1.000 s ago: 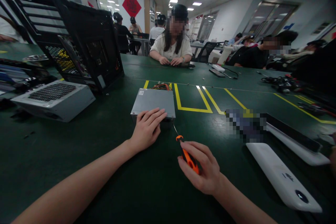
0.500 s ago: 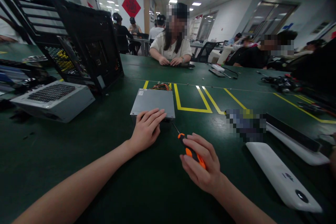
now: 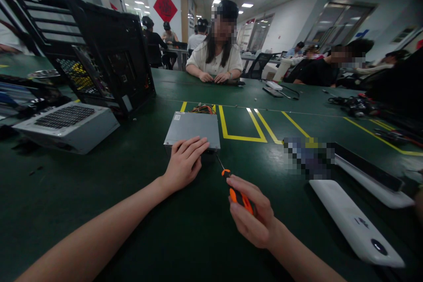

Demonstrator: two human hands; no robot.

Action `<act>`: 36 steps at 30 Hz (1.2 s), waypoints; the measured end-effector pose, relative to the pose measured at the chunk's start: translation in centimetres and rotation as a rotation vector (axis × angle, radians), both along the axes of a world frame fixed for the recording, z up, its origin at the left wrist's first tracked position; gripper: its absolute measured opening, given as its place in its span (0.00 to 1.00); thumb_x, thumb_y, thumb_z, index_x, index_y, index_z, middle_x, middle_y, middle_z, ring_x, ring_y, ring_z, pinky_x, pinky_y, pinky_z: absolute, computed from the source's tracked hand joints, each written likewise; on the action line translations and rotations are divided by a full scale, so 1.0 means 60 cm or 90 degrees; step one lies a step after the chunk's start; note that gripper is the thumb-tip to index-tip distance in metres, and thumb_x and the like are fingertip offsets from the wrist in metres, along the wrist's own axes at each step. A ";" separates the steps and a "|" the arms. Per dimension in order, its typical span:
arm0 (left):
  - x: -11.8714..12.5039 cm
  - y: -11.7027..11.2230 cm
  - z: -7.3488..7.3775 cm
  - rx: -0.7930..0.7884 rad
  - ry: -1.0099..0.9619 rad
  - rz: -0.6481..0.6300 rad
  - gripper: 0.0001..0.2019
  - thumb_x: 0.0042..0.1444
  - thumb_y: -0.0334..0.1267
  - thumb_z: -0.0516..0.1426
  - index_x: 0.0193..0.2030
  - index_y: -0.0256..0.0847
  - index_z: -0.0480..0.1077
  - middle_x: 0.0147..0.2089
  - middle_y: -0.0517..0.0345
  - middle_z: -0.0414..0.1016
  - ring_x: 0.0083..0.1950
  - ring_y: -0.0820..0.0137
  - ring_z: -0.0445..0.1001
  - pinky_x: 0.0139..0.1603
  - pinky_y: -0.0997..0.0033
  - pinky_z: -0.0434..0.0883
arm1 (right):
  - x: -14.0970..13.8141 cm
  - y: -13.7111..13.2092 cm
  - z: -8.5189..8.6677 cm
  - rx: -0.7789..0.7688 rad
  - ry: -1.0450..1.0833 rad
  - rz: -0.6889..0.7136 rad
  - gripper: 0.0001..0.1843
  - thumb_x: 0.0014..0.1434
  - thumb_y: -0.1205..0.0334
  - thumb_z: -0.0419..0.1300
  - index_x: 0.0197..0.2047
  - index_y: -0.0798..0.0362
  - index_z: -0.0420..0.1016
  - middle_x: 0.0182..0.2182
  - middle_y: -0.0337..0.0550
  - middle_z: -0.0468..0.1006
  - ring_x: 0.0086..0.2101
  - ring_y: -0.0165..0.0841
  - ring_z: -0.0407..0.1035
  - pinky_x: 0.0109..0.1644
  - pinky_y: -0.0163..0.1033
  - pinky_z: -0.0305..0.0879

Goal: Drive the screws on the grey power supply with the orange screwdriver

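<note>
Atop a gray metal box (image 3: 192, 126) lies the left hand (image 3: 185, 161), outstretched — the right hand (image 3: 263, 220) grips a screwdriver (image 3: 233, 194).

**Dark green table (image 3: 178, 242) with computer parts**

A grey metal box (image 3: 193, 125) lies on the table. Counting from this box, a black computer case (image 3: 99, 31) stands at ten o'clock, and a second grey box (image 3: 71, 125), with a grille on top, is at nine. Yellow tape (image 3: 245, 138) is at three, a dark tangle (image 3: 355, 105) between two and three, a long white device (image 3: 355, 222) at four.
</note>
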State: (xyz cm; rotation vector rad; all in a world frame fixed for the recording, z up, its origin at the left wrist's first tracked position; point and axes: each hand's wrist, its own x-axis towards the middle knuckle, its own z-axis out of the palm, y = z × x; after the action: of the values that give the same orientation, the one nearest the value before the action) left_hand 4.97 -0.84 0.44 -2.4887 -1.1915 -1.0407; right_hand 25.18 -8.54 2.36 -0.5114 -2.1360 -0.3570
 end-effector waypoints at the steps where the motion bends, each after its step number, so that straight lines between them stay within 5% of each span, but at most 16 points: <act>1: 0.000 0.000 0.000 0.002 0.001 0.001 0.23 0.54 0.29 0.50 0.57 0.45 0.60 0.58 0.57 0.64 0.59 0.65 0.60 0.55 0.59 0.55 | -0.001 0.000 0.000 -0.013 0.010 0.008 0.14 0.50 0.79 0.54 0.41 0.60 0.65 0.52 0.56 0.58 0.51 0.44 0.61 0.47 0.49 0.71; 6: 0.000 0.000 -0.001 0.001 0.003 0.007 0.22 0.55 0.29 0.49 0.57 0.45 0.60 0.58 0.57 0.64 0.59 0.65 0.60 0.55 0.59 0.55 | -0.008 0.001 0.009 0.038 -0.002 -0.080 0.13 0.48 0.78 0.58 0.37 0.56 0.66 0.47 0.50 0.62 0.48 0.40 0.63 0.42 0.45 0.73; 11: 0.000 -0.001 0.000 -0.002 0.003 0.002 0.22 0.55 0.29 0.50 0.57 0.45 0.60 0.58 0.57 0.64 0.59 0.65 0.60 0.55 0.59 0.55 | -0.008 0.002 0.013 -0.005 0.026 -0.047 0.11 0.50 0.78 0.53 0.38 0.57 0.66 0.48 0.53 0.61 0.49 0.40 0.63 0.44 0.45 0.73; 17: 0.000 -0.001 0.000 -0.010 -0.007 -0.003 0.22 0.55 0.29 0.49 0.57 0.45 0.59 0.58 0.56 0.64 0.59 0.64 0.60 0.56 0.57 0.55 | -0.011 0.001 0.007 0.002 0.070 -0.091 0.14 0.49 0.73 0.59 0.40 0.53 0.68 0.41 0.47 0.66 0.40 0.34 0.67 0.37 0.38 0.74; 22: 0.000 0.000 -0.002 -0.007 -0.011 -0.002 0.23 0.54 0.28 0.50 0.58 0.46 0.59 0.58 0.56 0.64 0.59 0.63 0.61 0.55 0.56 0.55 | -0.004 0.001 0.004 0.002 0.033 -0.052 0.14 0.49 0.76 0.57 0.40 0.55 0.67 0.49 0.50 0.64 0.49 0.41 0.64 0.46 0.49 0.71; 36: 0.000 0.000 -0.001 -0.002 -0.010 -0.002 0.23 0.54 0.29 0.50 0.57 0.46 0.59 0.57 0.56 0.65 0.59 0.63 0.61 0.55 0.57 0.55 | 0.002 0.001 -0.001 0.028 -0.016 -0.054 0.14 0.48 0.79 0.57 0.39 0.57 0.67 0.50 0.53 0.63 0.49 0.41 0.62 0.44 0.46 0.72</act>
State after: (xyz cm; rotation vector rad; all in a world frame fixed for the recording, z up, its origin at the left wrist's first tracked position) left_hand 4.99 -0.82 0.40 -2.4905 -1.1943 -1.0621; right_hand 25.33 -8.46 2.32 -0.5771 -2.1296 -0.4584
